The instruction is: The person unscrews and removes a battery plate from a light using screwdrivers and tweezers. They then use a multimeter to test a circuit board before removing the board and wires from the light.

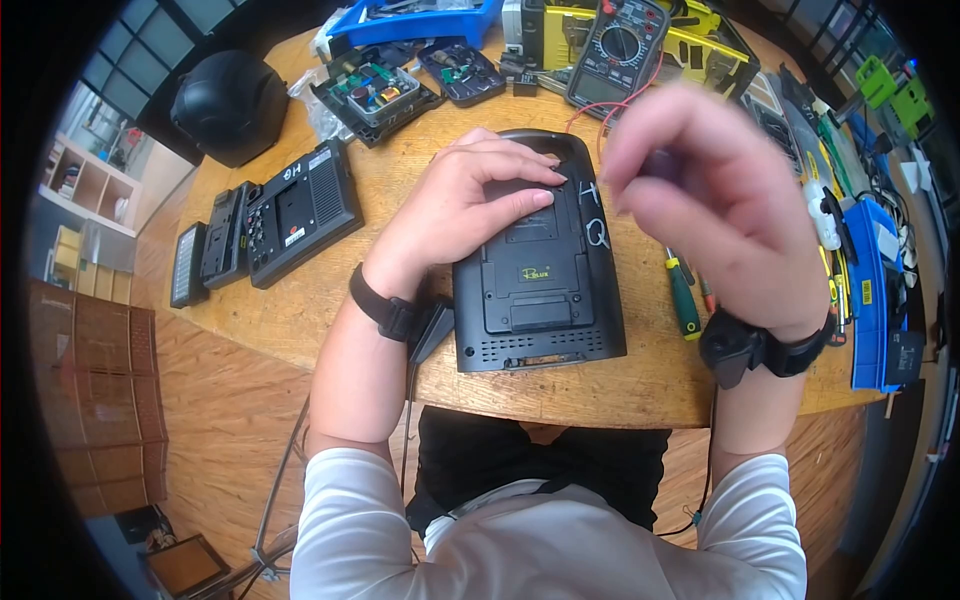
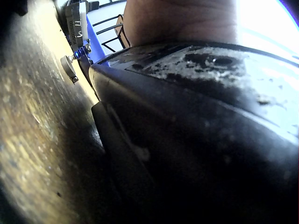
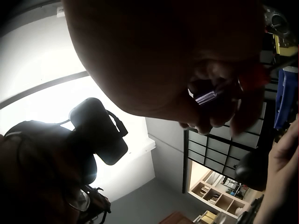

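Observation:
A black device marked "HQ" lies back side up on the wooden table. My left hand rests across its upper left part, fingers extended and thumb tip near the fingertips at a recess. In the left wrist view, the device's dark side fills much of the picture below my wrist. Raised above the device's right side, my right hand is curled. The right wrist view shows its fingers round a tool with a red part and a shiny purplish part; the tool's tip is unclear.
Opened black units lie at left, with circuit-board housings behind. A multimeter with red leads stands at the back beside a yellow case. A green screwdriver lies right of the device, near a blue tray.

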### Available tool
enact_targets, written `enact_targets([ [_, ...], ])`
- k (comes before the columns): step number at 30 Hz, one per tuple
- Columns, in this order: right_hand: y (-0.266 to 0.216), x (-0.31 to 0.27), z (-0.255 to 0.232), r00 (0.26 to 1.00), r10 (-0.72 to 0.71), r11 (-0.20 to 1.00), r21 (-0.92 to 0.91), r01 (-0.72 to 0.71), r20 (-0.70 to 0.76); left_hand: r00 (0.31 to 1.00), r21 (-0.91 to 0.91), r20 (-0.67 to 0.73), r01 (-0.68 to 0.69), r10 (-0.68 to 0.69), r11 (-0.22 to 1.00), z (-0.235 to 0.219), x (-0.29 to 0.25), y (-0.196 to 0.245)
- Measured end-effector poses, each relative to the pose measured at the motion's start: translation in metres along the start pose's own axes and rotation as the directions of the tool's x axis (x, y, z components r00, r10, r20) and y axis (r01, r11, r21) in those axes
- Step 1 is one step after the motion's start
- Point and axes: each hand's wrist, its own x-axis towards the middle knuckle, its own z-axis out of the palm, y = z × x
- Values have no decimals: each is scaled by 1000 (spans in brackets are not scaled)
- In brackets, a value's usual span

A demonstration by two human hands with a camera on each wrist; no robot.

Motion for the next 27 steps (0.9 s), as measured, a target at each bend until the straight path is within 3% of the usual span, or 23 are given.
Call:
enact_targets([
  [1,-4,1,-3,977,58,943,-334,15,206,1000,-7,12,11,-11,1000,0,0,0],
  [2,-6,1,-4,911,178,779,-619,100,371,1000,-6,12,10,-10,1000,0,0,-1],
  [4,9,-4,9,922,157,767,-632,112,354,1000,-8,-5,-12,12,1000,1,1,-2],
  [6,14,-8,18,911,277,672,-739,44,306,1000,-4,-10,-12,12,1000,2,1,-2],
  [11,9,-11,26,891,340,618,-785,29,301,1000,-11,7,17,-17,1000,1,1,1],
  [13,7,-12,26,885,325,567,-818,100,334,1000,-10,6,16,-16,1000,2,1,1],
  [20,10,-12,29,898,274,585,-801,128,344,1000,-7,-2,9,-9,1000,2,0,0],
  [27,10,-14,27,904,330,629,-778,4,271,1000,2,-4,-1,1,1000,3,0,-5],
])
